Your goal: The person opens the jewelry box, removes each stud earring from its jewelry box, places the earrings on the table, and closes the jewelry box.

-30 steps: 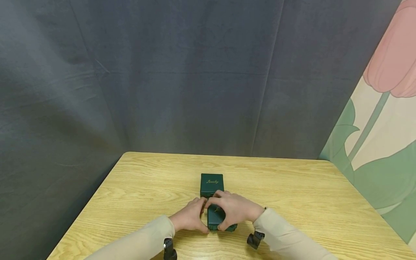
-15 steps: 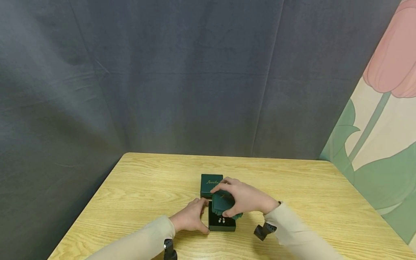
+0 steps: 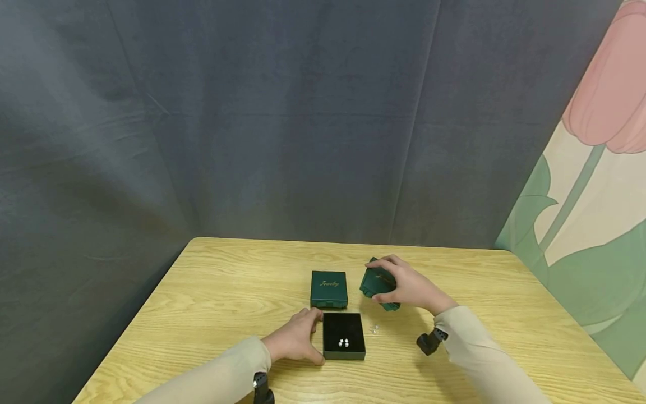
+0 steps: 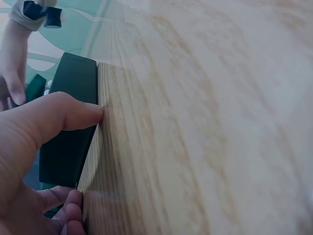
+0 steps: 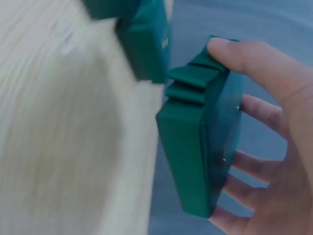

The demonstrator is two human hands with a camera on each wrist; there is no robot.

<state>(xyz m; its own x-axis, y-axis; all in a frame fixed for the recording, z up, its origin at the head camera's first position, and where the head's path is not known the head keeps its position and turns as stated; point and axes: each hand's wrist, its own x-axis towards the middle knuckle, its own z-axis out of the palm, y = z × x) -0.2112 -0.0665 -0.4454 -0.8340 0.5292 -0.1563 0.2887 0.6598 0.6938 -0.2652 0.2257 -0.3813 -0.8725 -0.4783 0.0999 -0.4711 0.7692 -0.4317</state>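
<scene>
The black-lined base of a jewelry box [image 3: 344,325] sits on the table, with a pair of small shiny earrings [image 3: 344,343] on its lining near the front. My left hand [image 3: 298,338] steadies it from the left, thumb at the front corner and fingers at the rear one. In the left wrist view the thumb lies across the side wall of the base [image 4: 73,147]. Raised above the table at the right, the green jewelry box lid [image 3: 375,283] is held tilted by my right hand [image 3: 405,285]. The right wrist view shows the thumb on the lid's ruffled ribbon [image 5: 193,81].
Directly behind the base stands a second green jewelry box [image 3: 329,287], closed, with gold lettering. Small clear or silvery pieces [image 3: 374,329] lie on the wooden table [image 3: 242,280] just right of the base. A dark curtain [image 3: 303,140] hangs past the table's far edge.
My right hand has lifted the lid off the base and carried it right and away from me, uncovering the earrings and the small pieces on the table. The left hand has stayed put.
</scene>
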